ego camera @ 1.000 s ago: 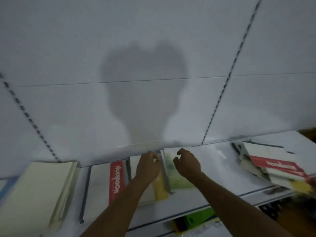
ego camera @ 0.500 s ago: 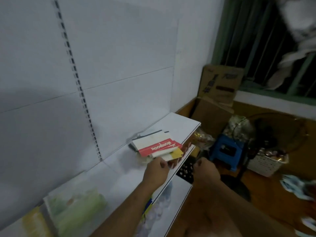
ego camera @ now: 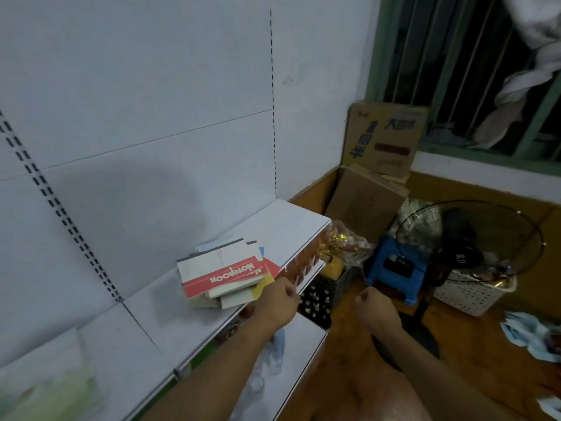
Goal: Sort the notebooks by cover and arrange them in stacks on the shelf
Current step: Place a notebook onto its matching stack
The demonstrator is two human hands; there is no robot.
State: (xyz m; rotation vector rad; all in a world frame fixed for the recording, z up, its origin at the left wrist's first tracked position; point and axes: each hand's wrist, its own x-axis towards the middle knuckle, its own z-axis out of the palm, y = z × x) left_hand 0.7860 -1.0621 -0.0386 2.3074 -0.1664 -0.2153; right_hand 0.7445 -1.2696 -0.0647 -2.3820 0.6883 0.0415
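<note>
Red-banded notebook pile (ego camera: 223, 270) just beside left hand (ego camera: 277, 297) fingers.

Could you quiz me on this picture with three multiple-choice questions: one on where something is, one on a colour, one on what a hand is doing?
1. Where does the untidy pile of notebooks lie?
A. On the floor
B. On the white shelf, near its right end
C. On the blue stool

2. What colour is the band with the word "Notebook" on the top notebook?
A. Green
B. Black
C. Red

3. What is the right hand doing?
A. Curled, holding nothing
B. Gripping a notebook
C. Pressing flat on the shelf

Answers: 1 B, the pile sits on the shelf board by the wall. 2 C, the band shows red with white letters. 3 A, its fingers are curled in the air over the floor, off the shelf.
</note>
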